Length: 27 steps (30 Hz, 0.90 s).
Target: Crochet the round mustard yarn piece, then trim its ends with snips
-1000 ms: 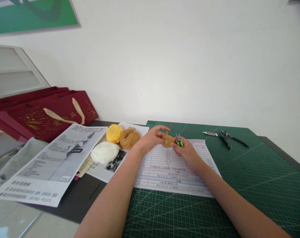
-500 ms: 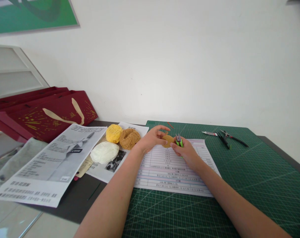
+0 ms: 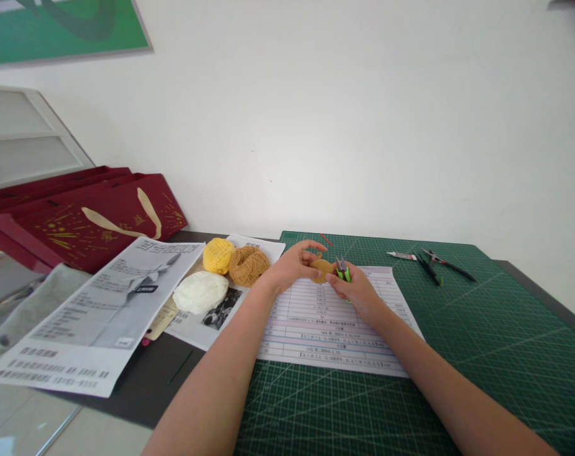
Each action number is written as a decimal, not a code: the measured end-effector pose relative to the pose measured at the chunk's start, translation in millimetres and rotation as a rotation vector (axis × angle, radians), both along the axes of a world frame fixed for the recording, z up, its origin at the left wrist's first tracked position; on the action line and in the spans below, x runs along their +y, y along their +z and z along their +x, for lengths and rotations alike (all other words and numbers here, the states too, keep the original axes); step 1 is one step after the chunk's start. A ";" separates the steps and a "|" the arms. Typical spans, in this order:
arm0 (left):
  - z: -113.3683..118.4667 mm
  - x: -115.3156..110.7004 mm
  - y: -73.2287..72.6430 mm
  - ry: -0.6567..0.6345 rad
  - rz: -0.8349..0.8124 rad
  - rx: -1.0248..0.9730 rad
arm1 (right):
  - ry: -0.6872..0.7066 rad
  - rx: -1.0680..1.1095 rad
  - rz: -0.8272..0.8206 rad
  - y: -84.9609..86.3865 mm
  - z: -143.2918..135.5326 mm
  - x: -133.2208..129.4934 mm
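Between my two hands is a small round tan crocheted piece (image 3: 322, 271), held over a printed chart sheet (image 3: 335, 348). My left hand (image 3: 294, 263) pinches its left edge, with the index finger raised and curved above it. On the other side, my right hand (image 3: 356, 288) grips the right edge between thumb and fingers. Green-handled thread snips (image 3: 343, 271) are also tucked in that right hand, their blades pointing up and away. A crochet hook cannot be made out. To the left sit a tan yarn ball (image 3: 249, 266), a yellow yarn ball (image 3: 218, 255) and a white yarn ball (image 3: 201, 292).
A green cutting mat (image 3: 458, 354) covers the table. At its back right lie a glue tube (image 3: 401, 256) and black-handled pliers (image 3: 451, 265) beside another dark tool (image 3: 429, 270). Printed sheets (image 3: 97, 316) and dark red gift bags (image 3: 97, 218) occupy the left, against a white wall.
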<state>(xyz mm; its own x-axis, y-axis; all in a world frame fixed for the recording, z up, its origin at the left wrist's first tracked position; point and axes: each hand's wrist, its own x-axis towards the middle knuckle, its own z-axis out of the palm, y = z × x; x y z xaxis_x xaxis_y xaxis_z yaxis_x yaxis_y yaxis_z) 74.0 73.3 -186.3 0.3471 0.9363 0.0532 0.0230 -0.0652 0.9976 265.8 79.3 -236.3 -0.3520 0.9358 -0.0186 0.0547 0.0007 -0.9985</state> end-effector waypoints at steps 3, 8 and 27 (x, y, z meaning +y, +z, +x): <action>0.4 0.6 -0.9 -0.001 0.006 0.012 | 0.003 0.003 -0.003 -0.4 0.2 0.1; 0.7 0.7 -1.2 0.003 0.017 0.025 | 0.009 -0.007 -0.011 -1.6 -0.3 0.6; 0.8 0.6 -0.1 -0.013 0.010 0.036 | 0.036 -0.007 -0.015 -1.7 -0.2 1.4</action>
<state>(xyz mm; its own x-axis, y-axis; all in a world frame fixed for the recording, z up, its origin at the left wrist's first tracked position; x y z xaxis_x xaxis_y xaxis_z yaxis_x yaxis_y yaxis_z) 74.8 73.9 -186.4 0.3611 0.9312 0.0493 0.0583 -0.0753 0.9955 265.7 80.7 -238.0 -0.3849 0.9223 -0.0356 0.0622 -0.0126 -0.9980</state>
